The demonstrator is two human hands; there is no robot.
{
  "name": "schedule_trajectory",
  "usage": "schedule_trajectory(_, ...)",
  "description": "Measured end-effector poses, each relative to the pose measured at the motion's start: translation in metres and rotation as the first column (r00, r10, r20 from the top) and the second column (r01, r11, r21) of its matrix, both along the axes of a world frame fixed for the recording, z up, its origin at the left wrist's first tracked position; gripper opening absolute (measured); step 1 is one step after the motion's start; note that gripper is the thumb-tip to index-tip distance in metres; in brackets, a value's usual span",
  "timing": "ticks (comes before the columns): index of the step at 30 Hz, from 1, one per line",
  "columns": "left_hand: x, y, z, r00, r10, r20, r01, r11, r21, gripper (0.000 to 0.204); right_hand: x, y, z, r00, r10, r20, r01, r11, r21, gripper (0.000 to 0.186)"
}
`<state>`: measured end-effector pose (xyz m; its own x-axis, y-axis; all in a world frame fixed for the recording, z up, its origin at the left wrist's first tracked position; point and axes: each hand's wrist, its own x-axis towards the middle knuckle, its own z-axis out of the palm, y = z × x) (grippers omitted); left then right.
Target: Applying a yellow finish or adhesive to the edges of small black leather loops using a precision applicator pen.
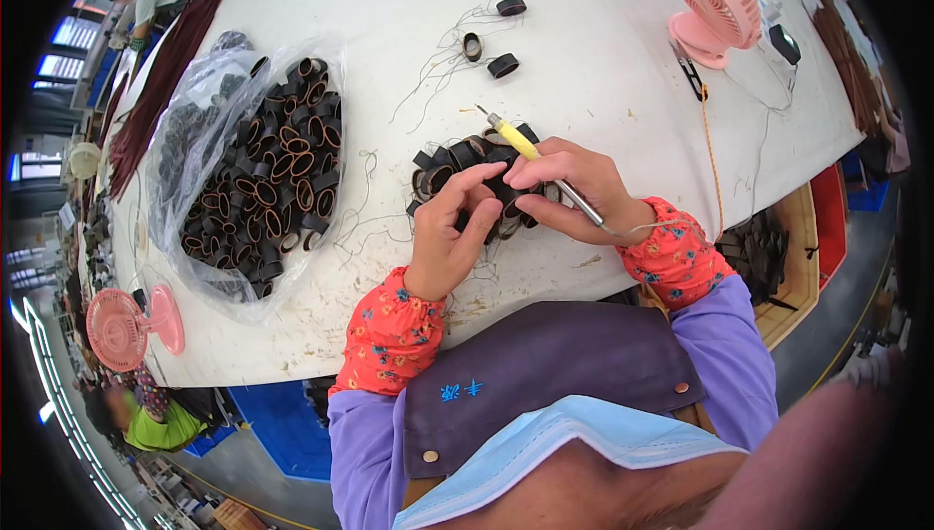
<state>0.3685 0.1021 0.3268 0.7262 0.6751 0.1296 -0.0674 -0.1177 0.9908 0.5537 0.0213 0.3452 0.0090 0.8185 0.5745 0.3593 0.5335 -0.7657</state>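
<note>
My right hand is closed round a pen-shaped tool with a yellow grip, a thin metal tip and a cord trailing from its silver end. The tip points away from me, toward the far left. My left hand is beside it, thumb and forefinger curled together over dark loops; what they pinch, if anything, cannot be made out. Under and beyond both hands lies a pile of small black loops with loose threads. Farther off, a few single loops rest on the white table, with thin threads trailing from them.
A clear plastic bag full of black loops lies at left. Pink fans stand at far right and near left. Thread snips on an orange cord lie near the right fan. Dark strips fill a wooden box beside the table.
</note>
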Motion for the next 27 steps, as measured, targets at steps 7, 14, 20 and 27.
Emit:
schedule_trajectory(7, -0.002, 0.004, 0.005, 0.996, 0.047, -0.074, -0.039, 0.993, 0.108, 0.022, 0.003, 0.000, 0.001, 0.997, -0.042, 0.058, 0.042, 0.999, -0.013, 0.032)
schedule_trajectory(14, 0.003, -0.001, 0.009, 0.971, 0.236, -0.043, -0.184, 0.848, 0.496, 0.014, 0.000, 0.000, -0.001, 0.996, -0.042, 0.075, 0.040, 0.999, 0.021, 0.031)
schedule_trajectory(20, -0.002, 0.001, 0.003, 1.000, 0.031, 0.007, -0.028, 0.970, -0.241, 0.006, -0.005, -0.001, -0.009, 0.996, -0.047, 0.069, 0.046, 0.999, 0.016, 0.031)
schedule_trajectory(27, 0.001, -0.001, -0.002, 0.996, 0.007, 0.086, 0.022, 0.940, -0.339, 0.004, -0.003, -0.001, -0.009, 0.992, 0.009, 0.126, -0.005, 0.999, -0.035, 0.029)
